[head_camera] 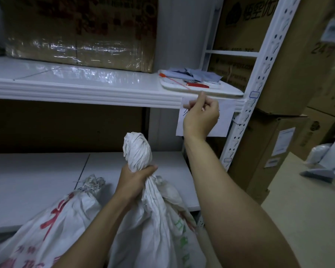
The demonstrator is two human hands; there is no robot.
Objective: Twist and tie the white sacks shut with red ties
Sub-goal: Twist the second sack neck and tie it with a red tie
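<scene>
Head view, tie-fetching step. The left hand (137, 179) is clenched round the twisted neck (136, 149) of the white sack (153, 229), holding the twist closed; the bunched top stands upright above the fist. The sack leans against the front edge of the lower shelf (37, 180). The right hand (200, 115) is raised to the lip of the upper shelf (85, 89), fingers curled. Thumb and forefinger pinch the near end of a red tie (174, 82), though blur here makes the exact contact uncertain. The tie runs taut and slanting from the hand back onto a white tray (220, 92) on that shelf, where at least one further red tie (198, 85) lies among blue-grey scraps.

A second sack (52, 225), printed in red, lies just left of the first; its frayed mouth looks untied.

Judged stage: the twist is made and the binding is not yet begun. The next move calls for drawing the tie clear of the tray and bringing it down to the neck just above the left fist. The tie must then be wrapped round without the grip slackening, lest the twist unwind.
</scene>
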